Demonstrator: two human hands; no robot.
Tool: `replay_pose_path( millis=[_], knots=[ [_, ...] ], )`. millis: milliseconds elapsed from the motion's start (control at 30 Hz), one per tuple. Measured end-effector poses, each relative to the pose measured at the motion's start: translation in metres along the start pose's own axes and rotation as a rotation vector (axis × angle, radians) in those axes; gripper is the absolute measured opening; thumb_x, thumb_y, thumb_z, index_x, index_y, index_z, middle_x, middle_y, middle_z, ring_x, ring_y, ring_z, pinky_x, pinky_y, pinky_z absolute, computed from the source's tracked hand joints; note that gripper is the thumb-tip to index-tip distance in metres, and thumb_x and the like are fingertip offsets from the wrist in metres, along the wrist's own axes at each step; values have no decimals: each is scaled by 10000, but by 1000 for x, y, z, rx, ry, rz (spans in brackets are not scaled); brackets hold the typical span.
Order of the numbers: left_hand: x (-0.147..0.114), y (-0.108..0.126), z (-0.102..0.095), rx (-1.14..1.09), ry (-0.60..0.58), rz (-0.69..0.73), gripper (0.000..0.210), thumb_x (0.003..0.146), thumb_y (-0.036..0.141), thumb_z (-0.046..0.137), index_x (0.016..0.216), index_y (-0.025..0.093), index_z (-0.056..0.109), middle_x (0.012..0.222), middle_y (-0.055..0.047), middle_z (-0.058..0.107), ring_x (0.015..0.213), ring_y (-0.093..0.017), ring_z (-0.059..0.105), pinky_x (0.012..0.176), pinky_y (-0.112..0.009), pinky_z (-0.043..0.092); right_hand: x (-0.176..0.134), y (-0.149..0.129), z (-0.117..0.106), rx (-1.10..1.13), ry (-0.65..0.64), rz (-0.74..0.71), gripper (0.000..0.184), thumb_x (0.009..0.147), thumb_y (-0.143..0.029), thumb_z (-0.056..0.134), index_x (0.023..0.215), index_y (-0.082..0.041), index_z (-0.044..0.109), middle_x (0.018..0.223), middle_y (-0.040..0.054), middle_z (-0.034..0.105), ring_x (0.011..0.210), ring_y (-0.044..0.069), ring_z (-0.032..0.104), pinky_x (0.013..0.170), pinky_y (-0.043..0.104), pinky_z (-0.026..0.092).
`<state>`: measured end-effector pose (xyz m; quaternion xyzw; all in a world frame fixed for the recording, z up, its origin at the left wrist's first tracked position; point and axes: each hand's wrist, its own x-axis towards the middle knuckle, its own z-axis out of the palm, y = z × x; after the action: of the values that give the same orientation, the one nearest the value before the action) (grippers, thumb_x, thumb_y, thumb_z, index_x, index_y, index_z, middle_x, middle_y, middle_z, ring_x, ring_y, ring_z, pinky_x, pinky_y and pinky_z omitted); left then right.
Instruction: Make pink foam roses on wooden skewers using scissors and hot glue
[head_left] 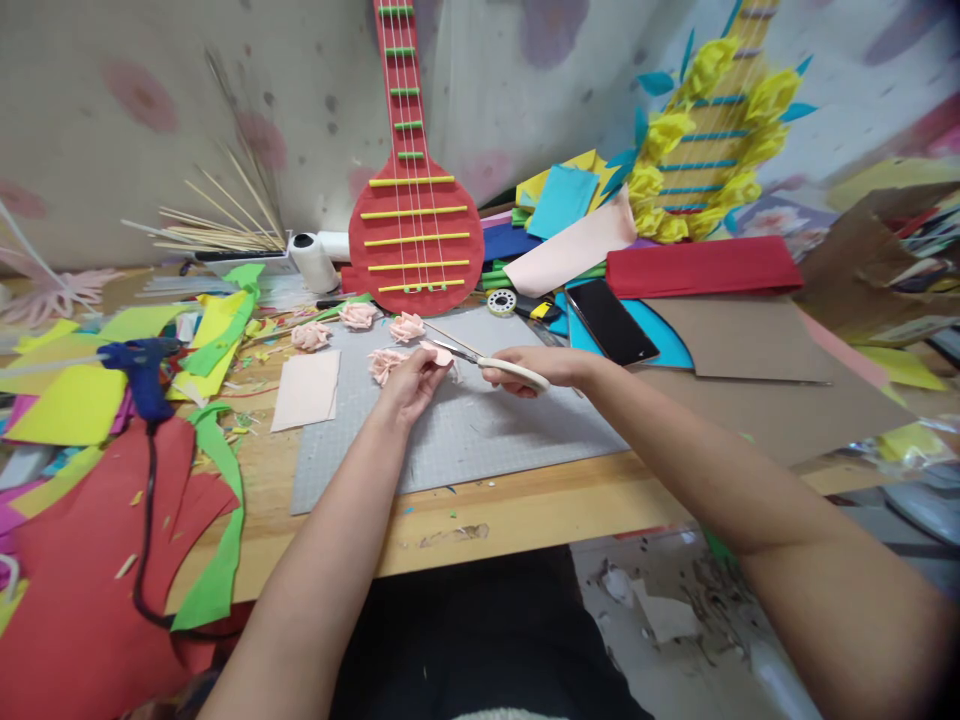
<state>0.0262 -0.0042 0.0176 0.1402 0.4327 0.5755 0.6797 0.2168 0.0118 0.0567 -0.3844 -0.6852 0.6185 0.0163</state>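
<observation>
Pinching a small pink paper piece [437, 352] between its fingertips, the left hand [409, 385] holds it just above the grey cutting mat [480, 440], near the mat's far edge. The right hand [536, 367] is clenched around the cream handles of a pair of scissors [491, 362], whose blades point left and meet the pink piece at its right side; whether the blades are parted or closed on the paper is too small to tell.

Just beside the left hand's fingers lies a pink paper rose [384, 364], touching the mat. Three more pink roses [358, 315] sit in a loose row along the mat's far left corner. A pale pink paper rectangle [307, 390] rests across the mat's left edge.

Further left, a blue glue gun [141, 375] lies on yellow, green and red paper scraps, its black cord trailing toward the table's near edge. Behind the mat a red cardboard guitar [415, 230] leans on the wall, with a bundle of wooden skewers [217, 225] to its left. A black phone [611, 322] lies right of the mat, near a folded red sheet [701, 267].
</observation>
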Motion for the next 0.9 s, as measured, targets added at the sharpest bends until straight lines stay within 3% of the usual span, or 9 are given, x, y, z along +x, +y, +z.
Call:
replay_pose_path(
  millis=[600, 900],
  knots=[
    [2, -1, -4, 158, -4, 13, 137, 679, 17, 509, 573, 83, 565, 597, -34, 601, 562, -70, 564, 591, -169, 524, -6, 4, 0, -30, 27, 13, 456, 727, -573, 585, 665, -179, 364, 485, -81, 360, 387, 27, 343, 366, 171, 263],
    [3, -4, -8, 284, -50, 75, 40, 578, 75, 598, 571, 109, 578, 561, -5, 579, 561, -74, 537, 609, -201, 513, -8, 11, 0, 27, 50, 0, 431, 724, -554, 598, 679, -176, 397, 476, -84, 352, 378, 28, 337, 362, 173, 256]
  ],
)
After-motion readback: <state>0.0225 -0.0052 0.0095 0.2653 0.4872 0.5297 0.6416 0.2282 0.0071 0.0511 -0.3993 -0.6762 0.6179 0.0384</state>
